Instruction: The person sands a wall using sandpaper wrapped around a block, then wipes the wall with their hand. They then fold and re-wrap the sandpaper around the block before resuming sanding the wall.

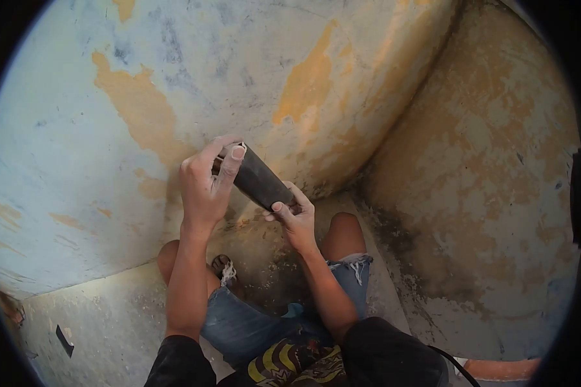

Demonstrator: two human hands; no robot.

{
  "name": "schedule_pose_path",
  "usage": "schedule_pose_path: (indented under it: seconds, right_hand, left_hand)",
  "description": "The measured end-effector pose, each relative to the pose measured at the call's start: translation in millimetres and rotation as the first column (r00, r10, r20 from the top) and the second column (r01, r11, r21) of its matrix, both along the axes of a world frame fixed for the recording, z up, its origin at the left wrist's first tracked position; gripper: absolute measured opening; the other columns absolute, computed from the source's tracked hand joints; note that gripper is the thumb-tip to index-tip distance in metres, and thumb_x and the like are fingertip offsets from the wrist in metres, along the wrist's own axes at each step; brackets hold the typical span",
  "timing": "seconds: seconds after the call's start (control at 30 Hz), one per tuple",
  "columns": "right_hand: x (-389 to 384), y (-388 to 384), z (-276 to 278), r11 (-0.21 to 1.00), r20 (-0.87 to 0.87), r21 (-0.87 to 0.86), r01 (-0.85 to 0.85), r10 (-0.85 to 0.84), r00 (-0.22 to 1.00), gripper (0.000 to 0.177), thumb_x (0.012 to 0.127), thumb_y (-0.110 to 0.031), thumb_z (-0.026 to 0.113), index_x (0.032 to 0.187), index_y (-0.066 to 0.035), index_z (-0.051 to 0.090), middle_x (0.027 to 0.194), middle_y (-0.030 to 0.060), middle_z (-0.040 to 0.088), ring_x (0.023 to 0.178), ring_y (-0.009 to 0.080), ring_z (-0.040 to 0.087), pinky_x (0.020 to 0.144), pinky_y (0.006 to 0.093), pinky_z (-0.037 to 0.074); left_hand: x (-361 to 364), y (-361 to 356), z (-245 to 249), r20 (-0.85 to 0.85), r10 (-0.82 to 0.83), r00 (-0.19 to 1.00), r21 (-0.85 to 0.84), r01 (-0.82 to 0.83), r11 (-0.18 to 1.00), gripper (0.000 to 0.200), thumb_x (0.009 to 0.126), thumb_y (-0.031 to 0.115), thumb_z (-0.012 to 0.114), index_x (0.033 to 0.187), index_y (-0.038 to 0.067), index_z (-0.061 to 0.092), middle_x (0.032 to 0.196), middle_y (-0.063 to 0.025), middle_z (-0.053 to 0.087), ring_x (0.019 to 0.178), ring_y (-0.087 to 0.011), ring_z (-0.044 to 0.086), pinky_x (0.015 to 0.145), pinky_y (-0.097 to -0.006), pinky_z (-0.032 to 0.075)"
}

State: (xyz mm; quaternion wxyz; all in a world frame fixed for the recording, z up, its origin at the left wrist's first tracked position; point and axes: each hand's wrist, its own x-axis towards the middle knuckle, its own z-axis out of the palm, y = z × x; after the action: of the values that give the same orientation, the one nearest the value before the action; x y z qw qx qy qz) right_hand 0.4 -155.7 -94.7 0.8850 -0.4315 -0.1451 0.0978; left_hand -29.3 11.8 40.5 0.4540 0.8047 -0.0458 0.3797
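A dark grey sanding block (261, 175), apparently wrapped in sandpaper, is held slantwise in front of the wall. My left hand (206, 177) closes on its upper left end, the thumb lying along the edge. At the lower right end, my right hand (297, 216) grips it with the thumb on the near face and the fingers behind. Pale dust coats the fingers of both hands. What lies inside the wrapping is hidden.
Ahead stands a pale wall (206, 71) with peeled, orange-yellow patches. A stained side wall (484, 174) meets it at a corner on the right. On the floor (110, 322) at the left lies a small dark strip (64, 340). My bent knees are below my hands.
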Motion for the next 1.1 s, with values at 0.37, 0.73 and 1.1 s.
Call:
schedule_pose_path:
  seconds: [0.37, 0.73, 1.1]
  right_hand:
    - [24.5, -68.8, 132.1, 0.847, 0.505, -0.436, 0.305, -0.050, 0.862, 0.061, 0.086, -0.008, 0.076, 0.139, 0.007, 0.048, 0.093, 0.0103, 0.068, 0.073, 0.0136, 0.067, 0.063, 0.0243, 0.055]
    - [25.2, -74.5, 182.9, 0.594, 0.469, -0.690, 0.413, -0.069, 0.881, 0.042, 0.101, -0.026, 0.059, 0.129, 0.005, 0.054, 0.105, 0.0104, 0.063, 0.078, 0.0132, 0.067, 0.065, 0.0235, 0.056]
    - [58.7, -76.8, 131.3, 0.797, 0.286, -0.566, 0.210, -0.050, 0.957, 0.044, 0.098, -0.028, 0.064, 0.122, 0.008, 0.061, 0.106, 0.0123, 0.066, 0.081, 0.0170, 0.070, 0.065, 0.0259, 0.058]
  left_hand:
    - [11.1, -3.2, -9.7, -0.058, -0.435, 0.899, -0.462, 0.362, 0.810, 0.048, 0.100, 0.042, 0.058, 0.091, -0.004, 0.067, 0.075, -0.0081, 0.068, 0.064, -0.0140, 0.068, 0.061, -0.0263, 0.056]
    - [48.8, -33.5, -22.1, 0.277, -0.384, 0.881, -0.667, 0.464, 0.583, 0.052, 0.100, 0.047, 0.056, 0.094, -0.005, 0.065, 0.079, -0.0133, 0.069, 0.061, -0.0187, 0.069, 0.055, -0.0286, 0.057]
    - [31.1, -31.7, -37.6, -0.029, -0.354, 0.935, -0.544, 0.283, 0.790, 0.050, 0.104, 0.050, 0.042, 0.099, 0.001, 0.051, 0.067, -0.0111, 0.063, 0.054, -0.0157, 0.066, 0.049, -0.0261, 0.054]
